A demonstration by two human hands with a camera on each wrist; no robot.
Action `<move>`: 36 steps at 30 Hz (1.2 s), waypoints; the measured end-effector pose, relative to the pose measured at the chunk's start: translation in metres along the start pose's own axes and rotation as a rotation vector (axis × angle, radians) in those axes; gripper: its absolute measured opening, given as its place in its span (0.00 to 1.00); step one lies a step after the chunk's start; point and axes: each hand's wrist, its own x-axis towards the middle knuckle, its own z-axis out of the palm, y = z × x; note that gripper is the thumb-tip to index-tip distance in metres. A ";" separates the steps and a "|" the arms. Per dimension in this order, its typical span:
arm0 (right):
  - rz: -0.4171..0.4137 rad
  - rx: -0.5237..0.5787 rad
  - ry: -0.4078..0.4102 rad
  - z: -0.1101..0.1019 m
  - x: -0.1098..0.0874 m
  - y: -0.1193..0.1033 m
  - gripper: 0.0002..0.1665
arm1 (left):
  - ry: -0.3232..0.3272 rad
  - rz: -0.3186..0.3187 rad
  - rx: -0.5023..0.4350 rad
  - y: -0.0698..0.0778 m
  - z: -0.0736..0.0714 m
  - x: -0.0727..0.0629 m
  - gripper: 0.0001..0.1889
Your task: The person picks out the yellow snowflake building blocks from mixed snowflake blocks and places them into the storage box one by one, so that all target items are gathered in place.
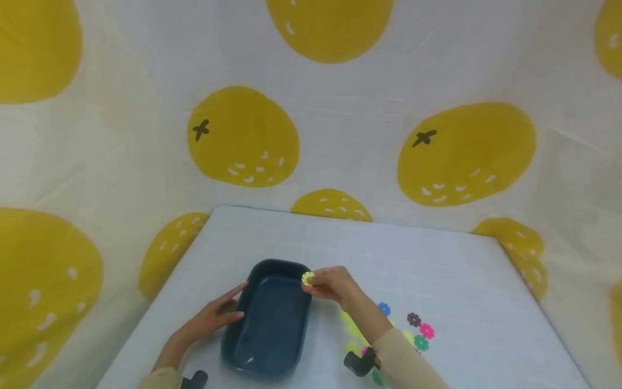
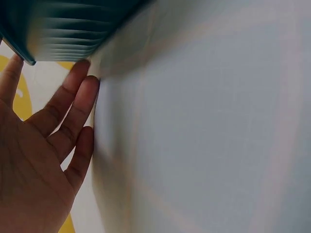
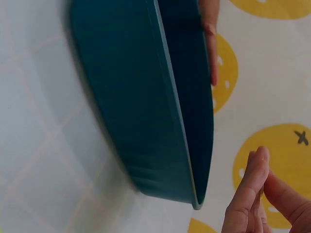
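Observation:
A dark blue rectangular tray (image 1: 272,329) with raised walls stands on the table in the head view. My left hand (image 1: 216,316) is at its left side, fingers extended, fingertips right at the rim; in the left wrist view these fingers (image 2: 80,97) reach toward the tray's underside. Between thumb and fingertips my right hand (image 1: 332,284) pinches a yellow notched plastic disc (image 1: 307,278), held over the tray's far right corner. From the right wrist view, the right hand (image 3: 257,199) is just beyond the tray's end, with the disc hidden behind its fingers.
Several loose notched discs lie right of the tray, partly under the right forearm: yellow ones (image 1: 352,346), a blue one (image 1: 384,308), a pink one (image 1: 427,330), a green one (image 1: 421,342) and a dark one (image 1: 414,319). A fruit-print cloth (image 1: 350,135) hangs behind the white table (image 1: 466,281).

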 end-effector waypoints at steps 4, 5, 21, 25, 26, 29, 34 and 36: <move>0.007 0.010 -0.003 0.008 0.003 -0.002 0.18 | -0.003 0.012 0.025 -0.001 0.001 0.001 0.40; 0.009 0.010 -0.004 0.010 0.003 -0.002 0.17 | -0.007 0.019 0.026 -0.001 0.001 0.001 0.40; -0.013 0.017 -0.015 0.033 0.012 -0.004 0.15 | -0.019 0.028 0.018 0.006 0.001 -0.003 0.40; -0.005 0.025 -0.010 0.038 0.015 -0.003 0.14 | -0.030 0.075 0.004 0.006 0.000 -0.005 0.39; -0.003 0.028 -0.009 0.039 0.015 -0.003 0.14 | -0.033 0.085 -0.003 0.006 -0.001 -0.006 0.39; -0.001 0.026 -0.004 0.043 0.017 -0.002 0.14 | -0.031 0.092 -0.011 0.007 -0.001 -0.006 0.39; 0.014 0.030 0.002 0.048 0.020 -0.002 0.14 | -0.026 0.089 -0.019 0.005 -0.001 -0.005 0.39; 0.021 0.035 0.001 0.049 0.021 -0.002 0.14 | -0.024 0.083 -0.022 0.005 -0.001 -0.004 0.39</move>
